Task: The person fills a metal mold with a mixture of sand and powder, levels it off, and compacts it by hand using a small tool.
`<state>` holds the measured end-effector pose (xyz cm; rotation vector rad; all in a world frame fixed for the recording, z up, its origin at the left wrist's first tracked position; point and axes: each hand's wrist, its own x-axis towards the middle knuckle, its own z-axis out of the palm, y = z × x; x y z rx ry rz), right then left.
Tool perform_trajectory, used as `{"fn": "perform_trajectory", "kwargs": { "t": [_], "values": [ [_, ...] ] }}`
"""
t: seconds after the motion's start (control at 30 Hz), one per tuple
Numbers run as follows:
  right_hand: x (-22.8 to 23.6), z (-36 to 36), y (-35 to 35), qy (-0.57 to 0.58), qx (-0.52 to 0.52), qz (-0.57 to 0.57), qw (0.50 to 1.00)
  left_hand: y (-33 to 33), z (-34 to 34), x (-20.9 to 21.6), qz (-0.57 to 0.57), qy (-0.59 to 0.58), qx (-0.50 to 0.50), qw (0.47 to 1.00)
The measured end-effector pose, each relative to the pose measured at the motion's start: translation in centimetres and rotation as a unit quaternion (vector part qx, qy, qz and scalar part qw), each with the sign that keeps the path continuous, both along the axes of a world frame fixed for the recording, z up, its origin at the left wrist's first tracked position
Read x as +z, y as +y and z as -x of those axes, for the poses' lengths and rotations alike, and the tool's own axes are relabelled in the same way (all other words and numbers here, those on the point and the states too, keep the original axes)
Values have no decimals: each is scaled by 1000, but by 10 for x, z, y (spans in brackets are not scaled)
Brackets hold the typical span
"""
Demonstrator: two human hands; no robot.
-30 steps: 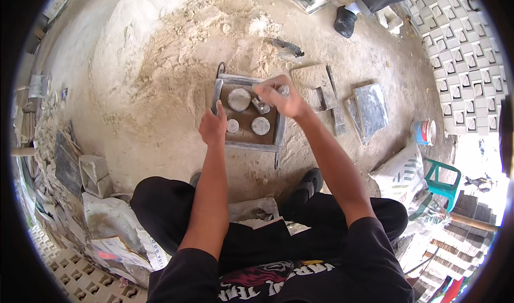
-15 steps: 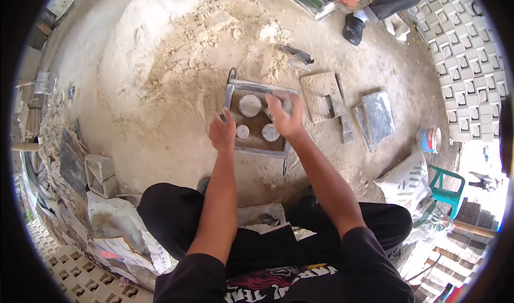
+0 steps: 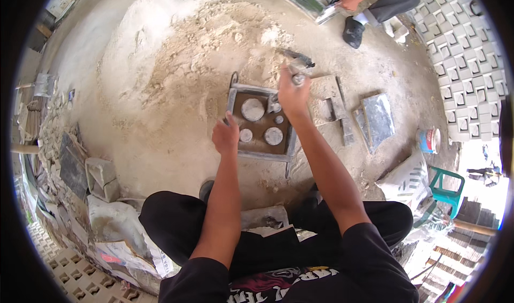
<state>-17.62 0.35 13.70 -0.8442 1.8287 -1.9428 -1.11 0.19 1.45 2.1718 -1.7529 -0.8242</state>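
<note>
- Rectangular frame (image 3: 263, 155): flat on the dusty floor (image 3: 160, 161), between the hands; its slightly longer axis runs near to far, far end leaning left.
- Round discs (image 3: 252, 110): inside it, of differing sizes.
- Right hand (image 3: 293, 95): closed around a blurred metal tool (image 3: 273, 103) — slanting lower left to upper right, lower end over the frame's far right part.
- Left hand (image 3: 226, 135): half-curled at the left rail — cannot tell whether gripping.
- Sandy heap (image 3: 209, 40): beyond.
</note>
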Motion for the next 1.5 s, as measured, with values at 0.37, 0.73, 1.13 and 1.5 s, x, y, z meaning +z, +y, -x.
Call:
{"fn": "perform_trajectory", "kwargs": {
  "t": [0.37, 0.73, 1.13, 1.5],
  "values": [
    [23, -12, -18, -233, 110, 15, 966, 0, -6, 8, -8, 27, 10, 1000],
    [4, -1, -35, -59, 309, -97, 944, -2, -11, 2, -17, 18, 16, 1000],
    [3, -30, -43, -21, 302, -146, 942, -2, -10, 9, -25, 52, 35, 998],
    [17, -19, -53, 12, 403, -86, 911, -3, -15, 7, -26, 59, 41, 997]
  ]
}}
